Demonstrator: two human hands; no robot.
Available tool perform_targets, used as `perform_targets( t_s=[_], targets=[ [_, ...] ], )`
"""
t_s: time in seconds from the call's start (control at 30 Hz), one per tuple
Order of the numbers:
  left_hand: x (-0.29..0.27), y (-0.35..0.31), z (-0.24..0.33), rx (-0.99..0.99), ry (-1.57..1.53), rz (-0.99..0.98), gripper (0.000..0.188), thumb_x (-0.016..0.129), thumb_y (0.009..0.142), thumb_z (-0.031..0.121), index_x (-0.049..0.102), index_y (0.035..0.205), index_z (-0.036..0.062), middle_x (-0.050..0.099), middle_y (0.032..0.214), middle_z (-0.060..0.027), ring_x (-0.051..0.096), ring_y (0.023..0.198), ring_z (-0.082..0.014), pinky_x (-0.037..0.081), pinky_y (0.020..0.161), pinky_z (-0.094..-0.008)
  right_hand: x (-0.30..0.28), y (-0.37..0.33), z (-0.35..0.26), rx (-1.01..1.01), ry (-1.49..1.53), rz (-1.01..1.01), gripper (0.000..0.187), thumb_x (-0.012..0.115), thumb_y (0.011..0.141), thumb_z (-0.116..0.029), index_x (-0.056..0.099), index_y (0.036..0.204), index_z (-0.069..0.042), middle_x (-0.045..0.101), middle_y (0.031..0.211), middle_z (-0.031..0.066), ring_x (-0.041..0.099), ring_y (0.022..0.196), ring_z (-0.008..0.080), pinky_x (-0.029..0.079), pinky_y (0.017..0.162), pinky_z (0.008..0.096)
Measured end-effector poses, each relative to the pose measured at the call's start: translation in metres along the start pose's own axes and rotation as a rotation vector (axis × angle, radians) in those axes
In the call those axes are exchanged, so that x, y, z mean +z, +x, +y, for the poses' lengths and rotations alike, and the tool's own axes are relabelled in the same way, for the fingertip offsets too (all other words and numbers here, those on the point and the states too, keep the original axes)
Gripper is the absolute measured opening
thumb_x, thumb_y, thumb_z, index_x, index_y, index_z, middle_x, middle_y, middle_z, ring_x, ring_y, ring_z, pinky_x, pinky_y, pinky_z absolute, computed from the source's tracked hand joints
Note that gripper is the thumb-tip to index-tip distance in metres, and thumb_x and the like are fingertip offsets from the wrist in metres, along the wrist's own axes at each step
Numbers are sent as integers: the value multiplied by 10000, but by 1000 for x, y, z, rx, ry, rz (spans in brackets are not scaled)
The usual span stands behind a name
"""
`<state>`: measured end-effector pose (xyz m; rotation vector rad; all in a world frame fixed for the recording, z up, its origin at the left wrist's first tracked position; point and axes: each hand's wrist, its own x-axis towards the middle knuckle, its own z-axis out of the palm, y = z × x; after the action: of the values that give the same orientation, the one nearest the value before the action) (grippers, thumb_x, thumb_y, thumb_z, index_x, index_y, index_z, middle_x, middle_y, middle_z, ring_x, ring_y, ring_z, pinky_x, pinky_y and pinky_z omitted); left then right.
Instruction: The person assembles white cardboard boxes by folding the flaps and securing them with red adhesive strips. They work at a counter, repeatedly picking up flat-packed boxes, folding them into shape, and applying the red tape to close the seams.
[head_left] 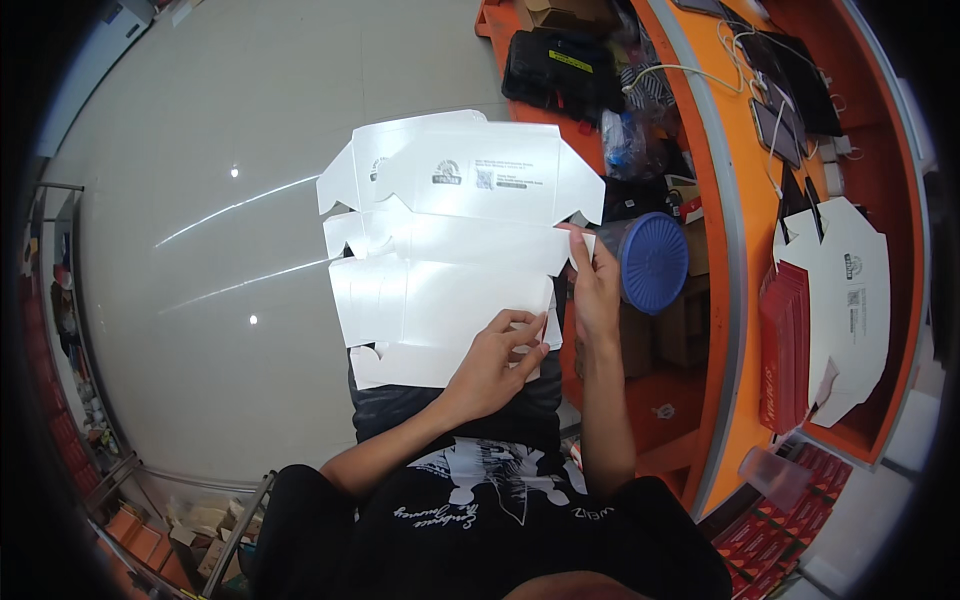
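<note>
Unfolded white cardboard box blanks lie across my lap, at least two overlapping, with side tabs, cut notches and small dark print on the far panel. My right hand grips a tab on the right edge, thumb on top and the other fingers mostly hidden behind it. Nearer to me, my left hand reaches over the lower panel. Its bent fingers and thumb close on the flap at the right edge, where a sliver of red shows.
An orange workbench on the right bears a stack of red folded cartons, another white blank, phones and cables. Beneath it are a blue-lidded tub and a black case. A metal rack stands at lower left.
</note>
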<state>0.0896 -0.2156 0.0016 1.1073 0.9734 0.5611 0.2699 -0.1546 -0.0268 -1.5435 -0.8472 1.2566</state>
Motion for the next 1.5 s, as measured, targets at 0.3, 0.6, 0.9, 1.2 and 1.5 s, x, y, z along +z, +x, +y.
perform_targets(
  t_s=[0.3, 0.6, 0.9, 1.2, 1.5],
  targets=[
    [-6, 18, -14, 104, 8, 208, 357, 637, 1030, 79, 625, 1346, -87, 576, 1320, -166, 699, 1068, -242, 625, 829, -333, 20, -51, -39, -272, -617, -102, 284, 729, 921, -103, 754, 1167, 38, 747, 1094, 174, 748, 876, 217, 573, 757, 329],
    [-7, 23, -12, 45, -28, 153, 353, 593, 1074, 159, 633, 1309, -102, 571, 1307, -167, 693, 1036, -232, 612, 858, -354, 19, 0, -43, -27, -545, -47, 244, 757, 900, -181, 797, 967, 50, 769, 745, 131, 724, 669, 158, 536, 618, 293],
    [-7, 22, -24, 69, 8, 219, 306, 532, 1085, 106, 631, 1305, -83, 577, 1294, -179, 700, 1010, -267, 593, 860, -364, 41, -30, -37, -212, -558, -53, 168, 723, 919, -102, 778, 945, 55, 763, 873, 166, 738, 677, 221, 553, 634, 350],
    [-11, 28, -40, 195, 214, 187, 330, 552, 1060, 86, 637, 1359, -27, 471, 1421, -234, 662, 1113, -332, 588, 920, -405, 27, -49, -5, -431, -681, 46, 218, 731, 919, -126, 750, 1045, 51, 746, 894, 207, 747, 761, 329, 594, 732, 368],
    [-2, -35, 42, 614, 216, 134, 574, 636, 1020, 103, 426, 1528, -64, 445, 1419, -220, 626, 1231, -351, 582, 986, -435, -12, -36, -88, -554, -803, 227, 106, 658, 936, -52, 665, 897, 46, 670, 786, 239, 701, 707, 399, 524, 625, 454]
  ],
)
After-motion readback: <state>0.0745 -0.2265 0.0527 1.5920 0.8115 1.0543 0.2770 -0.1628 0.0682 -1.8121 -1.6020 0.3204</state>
